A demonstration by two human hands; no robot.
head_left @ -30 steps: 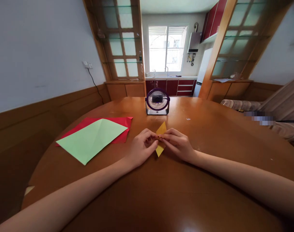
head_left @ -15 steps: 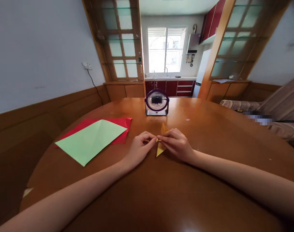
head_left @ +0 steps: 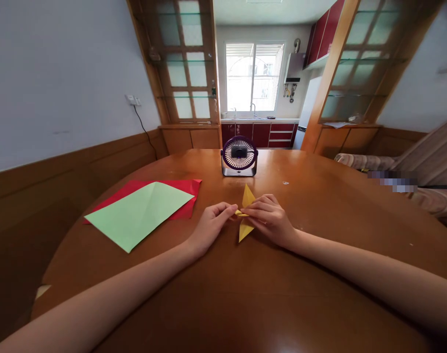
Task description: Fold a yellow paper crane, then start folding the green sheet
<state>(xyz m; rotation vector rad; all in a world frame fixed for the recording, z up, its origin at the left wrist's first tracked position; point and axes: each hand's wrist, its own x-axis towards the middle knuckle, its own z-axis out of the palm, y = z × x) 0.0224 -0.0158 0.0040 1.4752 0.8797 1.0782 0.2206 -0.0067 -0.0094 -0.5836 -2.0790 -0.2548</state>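
Note:
A folded yellow paper figure [head_left: 247, 197], which looks like an origami crane, is held just above the table between both hands. One pointed wing stretches away from me and another points toward me. My left hand [head_left: 216, 221] pinches the thin left tip of the paper between thumb and forefinger. My right hand [head_left: 272, 218] is closed around the middle and right side, hiding that part of the figure. Both forearms come in low over the tabletop.
Left of my hands, a light green paper sheet [head_left: 142, 215] lies over red paper [head_left: 184, 208] on the round wooden table [head_left: 223, 304]. A small purple fan [head_left: 239, 156] stands beyond my hands. A tiny white scrap [head_left: 285, 183] lies right of it.
The yellow wings show more openly, spread farther apart on either side of my fingers. My left hand has shifted slightly, still pinching the left tip. The right hand keeps its hold.

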